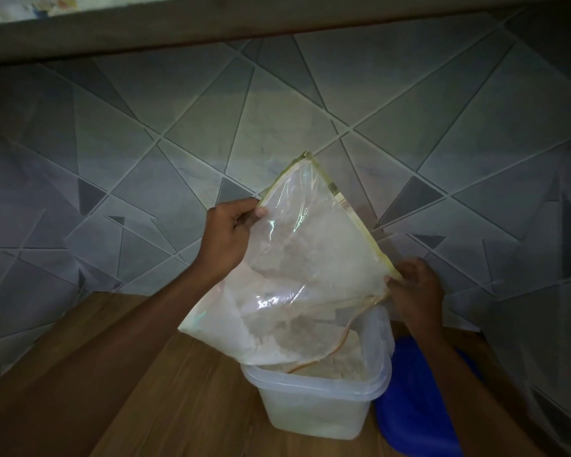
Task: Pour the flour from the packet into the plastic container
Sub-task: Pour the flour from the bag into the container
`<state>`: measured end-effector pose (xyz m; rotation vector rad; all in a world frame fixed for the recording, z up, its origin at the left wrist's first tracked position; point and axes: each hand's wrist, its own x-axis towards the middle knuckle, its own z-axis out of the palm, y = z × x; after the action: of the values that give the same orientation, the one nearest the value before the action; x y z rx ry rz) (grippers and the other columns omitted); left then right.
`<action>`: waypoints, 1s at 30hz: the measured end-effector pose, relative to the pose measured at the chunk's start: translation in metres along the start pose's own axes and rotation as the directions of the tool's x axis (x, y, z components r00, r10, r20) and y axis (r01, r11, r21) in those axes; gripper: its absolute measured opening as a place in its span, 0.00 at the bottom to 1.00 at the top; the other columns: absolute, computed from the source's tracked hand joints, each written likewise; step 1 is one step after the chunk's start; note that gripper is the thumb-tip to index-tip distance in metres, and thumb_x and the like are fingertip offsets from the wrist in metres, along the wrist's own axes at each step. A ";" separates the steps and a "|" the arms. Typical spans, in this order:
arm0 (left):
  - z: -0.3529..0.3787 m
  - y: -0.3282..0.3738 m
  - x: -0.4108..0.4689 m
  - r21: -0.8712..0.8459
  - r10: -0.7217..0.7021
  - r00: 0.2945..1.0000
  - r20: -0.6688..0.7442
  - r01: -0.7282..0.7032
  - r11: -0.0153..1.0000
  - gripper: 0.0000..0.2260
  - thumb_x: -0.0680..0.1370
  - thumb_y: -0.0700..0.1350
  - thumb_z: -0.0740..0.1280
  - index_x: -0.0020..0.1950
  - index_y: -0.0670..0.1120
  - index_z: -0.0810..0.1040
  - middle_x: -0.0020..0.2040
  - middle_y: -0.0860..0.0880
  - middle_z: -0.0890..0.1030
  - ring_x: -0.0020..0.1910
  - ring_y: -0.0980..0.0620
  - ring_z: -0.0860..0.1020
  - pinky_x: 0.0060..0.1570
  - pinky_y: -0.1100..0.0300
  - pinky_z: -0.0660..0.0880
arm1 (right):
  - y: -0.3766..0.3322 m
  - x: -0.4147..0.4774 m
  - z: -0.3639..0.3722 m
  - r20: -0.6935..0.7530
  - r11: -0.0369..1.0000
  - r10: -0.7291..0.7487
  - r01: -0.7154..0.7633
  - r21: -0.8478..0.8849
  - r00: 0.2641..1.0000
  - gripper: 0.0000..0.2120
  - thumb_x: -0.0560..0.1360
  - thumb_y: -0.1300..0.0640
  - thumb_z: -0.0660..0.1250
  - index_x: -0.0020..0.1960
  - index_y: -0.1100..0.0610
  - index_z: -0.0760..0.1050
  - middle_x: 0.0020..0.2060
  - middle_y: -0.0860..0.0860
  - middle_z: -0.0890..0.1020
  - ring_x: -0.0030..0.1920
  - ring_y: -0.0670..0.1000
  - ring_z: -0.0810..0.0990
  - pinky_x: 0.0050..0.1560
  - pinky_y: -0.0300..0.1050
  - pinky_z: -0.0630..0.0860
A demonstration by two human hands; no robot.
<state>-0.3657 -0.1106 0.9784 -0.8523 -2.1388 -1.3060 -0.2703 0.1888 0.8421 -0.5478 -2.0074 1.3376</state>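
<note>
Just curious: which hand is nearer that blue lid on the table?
Right. The right hand pinches the packet just above the blue lid; the left hand grips the packet's far edge, across the container.

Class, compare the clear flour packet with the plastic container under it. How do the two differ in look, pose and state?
The packet is thin, crinkled clear film with a yellowish edge; the container is rigid, cloudy and boxy.
The packet is held tilted in the air by the left hand and right hand; the container stands upright on the wooden table.
The packet's mouth points down into the container, whose open top faces up.
Both hold pale flour.
</note>
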 end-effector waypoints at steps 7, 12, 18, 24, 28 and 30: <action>0.005 0.006 0.001 -0.025 0.020 0.999 0.029 -0.019 1.000 0.18 0.80 0.45 0.67 0.33 0.40 0.70 0.32 0.49 0.62 0.33 0.54 0.61 0.33 0.58 0.59 | -0.104 0.004 0.003 0.117 0.849 -0.528 0.523 0.074 0.841 0.29 0.74 0.52 0.76 0.71 0.57 0.71 0.66 0.50 0.78 0.66 0.45 0.76 0.65 0.34 0.71; 0.002 0.012 0.000 -0.048 0.018 0.999 0.043 -0.016 0.999 0.16 0.80 0.47 0.68 0.32 0.51 0.72 0.31 0.54 0.63 0.33 0.54 0.62 0.34 0.59 0.61 | -0.197 0.016 0.024 0.311 0.848 -0.530 0.488 0.206 0.789 0.27 0.69 0.48 0.79 0.65 0.46 0.73 0.57 0.46 0.82 0.58 0.44 0.81 0.59 0.39 0.77; -0.003 0.011 -0.003 -0.063 -0.004 0.997 0.071 0.009 0.998 0.15 0.80 0.46 0.67 0.35 0.43 0.74 0.32 0.50 0.64 0.33 0.54 0.63 0.34 0.58 0.60 | -0.217 0.030 0.050 0.225 0.841 -0.540 0.521 0.143 0.811 0.10 0.64 0.56 0.78 0.42 0.56 0.82 0.36 0.52 0.85 0.40 0.55 0.84 0.44 0.55 0.81; -0.032 0.000 -0.009 -0.065 -0.084 0.960 0.268 0.105 0.992 0.10 0.81 0.51 0.68 0.53 0.46 0.83 0.43 0.54 0.84 0.42 0.56 0.80 0.44 0.59 0.74 | -0.211 0.024 0.054 0.093 0.838 -0.537 0.519 0.166 0.838 0.06 0.66 0.62 0.77 0.40 0.56 0.82 0.35 0.48 0.84 0.40 0.51 0.84 0.45 0.52 0.82; -0.074 -0.038 -0.054 0.110 -0.225 0.939 0.258 0.203 0.973 0.12 0.79 0.60 0.66 0.53 0.54 0.83 0.48 0.57 0.85 0.48 0.61 0.82 0.51 0.60 0.76 | -0.209 0.019 0.053 0.037 0.827 -0.547 0.533 0.179 0.836 0.07 0.65 0.64 0.78 0.38 0.55 0.81 0.32 0.42 0.81 0.36 0.43 0.80 0.44 0.44 0.79; -0.095 -0.060 -0.081 0.192 -0.365 0.905 0.219 0.327 0.925 0.17 0.75 0.67 0.63 0.50 0.57 0.83 0.43 0.56 0.85 0.43 0.62 0.81 0.46 0.61 0.74 | -0.209 0.019 0.055 0.014 0.821 -0.556 0.546 0.166 0.831 0.08 0.65 0.63 0.77 0.38 0.54 0.80 0.30 0.41 0.80 0.35 0.41 0.79 0.43 0.43 0.78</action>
<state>-0.3459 -0.2378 0.9276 -0.6187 -2.6505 -1.2285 -0.3197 0.0839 1.0253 0.1555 -1.8817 1.1323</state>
